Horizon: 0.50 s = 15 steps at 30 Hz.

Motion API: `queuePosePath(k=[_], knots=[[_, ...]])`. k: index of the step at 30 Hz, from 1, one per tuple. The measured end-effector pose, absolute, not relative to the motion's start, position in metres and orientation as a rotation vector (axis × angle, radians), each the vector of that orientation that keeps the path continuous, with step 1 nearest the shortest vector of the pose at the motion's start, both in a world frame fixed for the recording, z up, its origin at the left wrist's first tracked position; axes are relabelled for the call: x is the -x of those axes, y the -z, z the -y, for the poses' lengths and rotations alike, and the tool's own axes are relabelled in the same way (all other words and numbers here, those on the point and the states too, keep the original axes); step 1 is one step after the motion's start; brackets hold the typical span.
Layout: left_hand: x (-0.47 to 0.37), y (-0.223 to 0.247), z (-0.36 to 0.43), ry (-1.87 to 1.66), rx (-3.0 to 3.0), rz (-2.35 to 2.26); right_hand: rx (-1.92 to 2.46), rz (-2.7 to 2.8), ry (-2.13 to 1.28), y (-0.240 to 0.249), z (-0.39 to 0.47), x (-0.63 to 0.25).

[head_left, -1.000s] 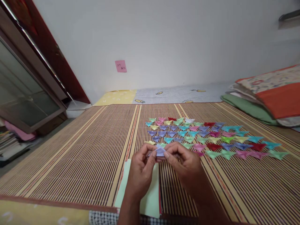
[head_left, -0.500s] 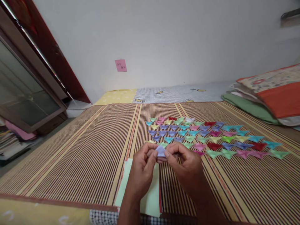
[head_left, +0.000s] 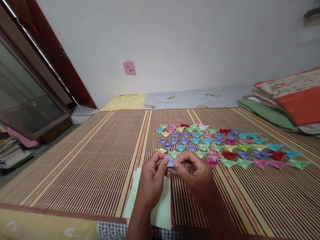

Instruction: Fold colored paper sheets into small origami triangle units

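Between my two hands is a small piece of folded lavender paper (head_left: pixel 170 161), pinched at both sides. My left hand (head_left: pixel 153 176) grips its left side with thumb and fingers. On its right side, my right hand (head_left: pixel 193 171) pinches it the same way. The fingers behind the paper are partly hidden. Below my left hand and forearm lies a pale green sheet of paper (head_left: pixel 161 210) on the striped mat. Just beyond my hands, rows of small folded paper boats (head_left: pixel 205 141) in several colours spread out to the right.
The striped bamboo mat (head_left: pixel 82 160) covers the bed. Folded bedding and an orange-patterned pillow (head_left: pixel 300 103) are piled at the far right. A pink note (head_left: pixel 129 68) is stuck on the white wall. A glass-fronted cabinet (head_left: pixel 30 90) stands at the left.
Both hands still hold the lavender paper at nearly the same spot. My right thumb has shifted slightly left, and less of the paper shows. The view has moved a little.
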<state>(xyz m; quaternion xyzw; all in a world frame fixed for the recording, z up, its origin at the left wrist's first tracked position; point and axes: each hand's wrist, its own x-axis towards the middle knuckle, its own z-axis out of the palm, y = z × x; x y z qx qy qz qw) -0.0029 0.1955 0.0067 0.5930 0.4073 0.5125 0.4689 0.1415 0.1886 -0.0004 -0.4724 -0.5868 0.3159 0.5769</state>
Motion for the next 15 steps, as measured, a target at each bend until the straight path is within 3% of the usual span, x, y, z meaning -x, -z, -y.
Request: queuePosePath(k=[15], knots=[[0.000, -0.008, -0.195, -1.254, -1.440, -0.974, 1.100, 1.393, -1.003, 0.004, -0.190, -0.146]])
